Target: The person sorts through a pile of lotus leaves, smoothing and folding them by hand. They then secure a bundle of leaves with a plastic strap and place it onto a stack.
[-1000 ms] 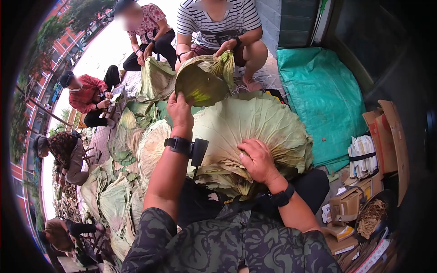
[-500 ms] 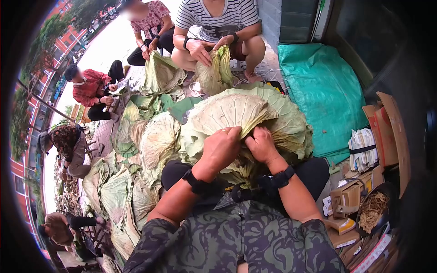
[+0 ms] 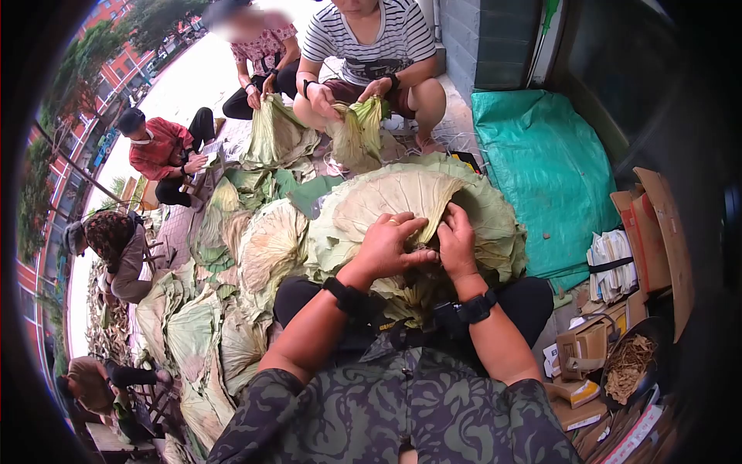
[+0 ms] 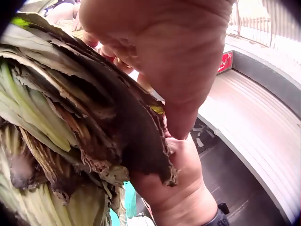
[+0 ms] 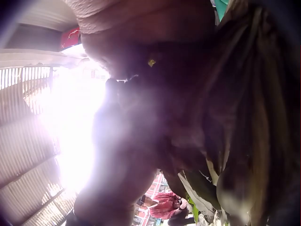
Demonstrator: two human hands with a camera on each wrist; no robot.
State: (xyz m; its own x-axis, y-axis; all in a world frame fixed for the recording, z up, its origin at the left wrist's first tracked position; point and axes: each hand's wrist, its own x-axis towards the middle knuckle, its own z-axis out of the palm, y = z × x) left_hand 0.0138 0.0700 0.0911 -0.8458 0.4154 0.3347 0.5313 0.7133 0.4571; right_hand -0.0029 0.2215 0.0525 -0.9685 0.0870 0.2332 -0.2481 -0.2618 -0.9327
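Note:
A wilted, pale green and brown lotus leaf (image 3: 394,193) lies over a thick pile of similar leaves (image 3: 495,220) at the person's lap. The left hand (image 3: 382,247) holds its gathered near edge, thumb pointing right toward the other hand. Beside it, the right hand (image 3: 457,246) pinches the folded right side of this leaf, lifting it into a ridge. In the left wrist view, layered leaf edges (image 4: 84,108) run under the left hand (image 4: 164,56), brown and ragged. Glare and shadow blur the right hand's fingers in the right wrist view.
More flattened leaves (image 3: 197,332) cover the ground at left. Across the pile, a person in a striped shirt (image 3: 371,46) handles a leaf bundle (image 3: 357,135). A green tarp (image 3: 541,178) lies at right, near cardboard boxes (image 3: 583,344) and a dark pan (image 3: 657,348).
The left hand came down from the raised leaf at upper left to the pile's near side, beside the right hand. The leaf now lies on the pile, its right side folded up between both hands.

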